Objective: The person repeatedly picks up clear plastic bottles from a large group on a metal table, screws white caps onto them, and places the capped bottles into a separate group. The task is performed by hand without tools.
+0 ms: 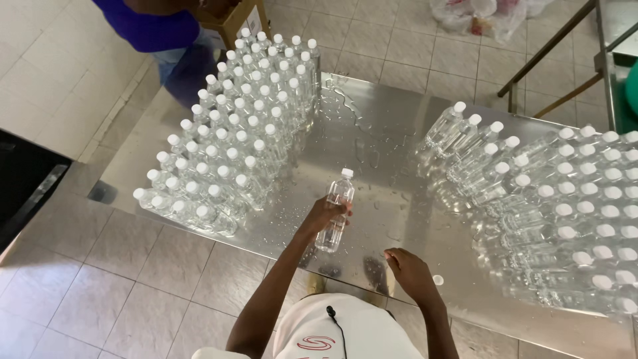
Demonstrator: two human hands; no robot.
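The bottle [335, 211] is clear plastic with a white cap, filled with clear liquid, held upright-tilted just above the middle of the counter [372, 126], toward its near edge. The left hand [325, 214] has its fingers wrapped around the bottle's mid-body. The right hand [411, 271] rests at the near edge, fingers loosely curled and holding nothing that I can see; a loose white cap [438, 280] lies just beside it. Full, the bottle likely has some weight, its thin wall would give under a hard squeeze, and the water drops [345, 106] spread over the steel suggest a wet, slippery skin, so the mid-body or the neck under the cap looks like the surest hold. A block of capped upright bottles [232, 139] fills the left end of the counter, and another block [565, 199] crowds the right end. Beyond the far left corner stands a person in blue [149, 26] beside a cardboard box [240, 18].
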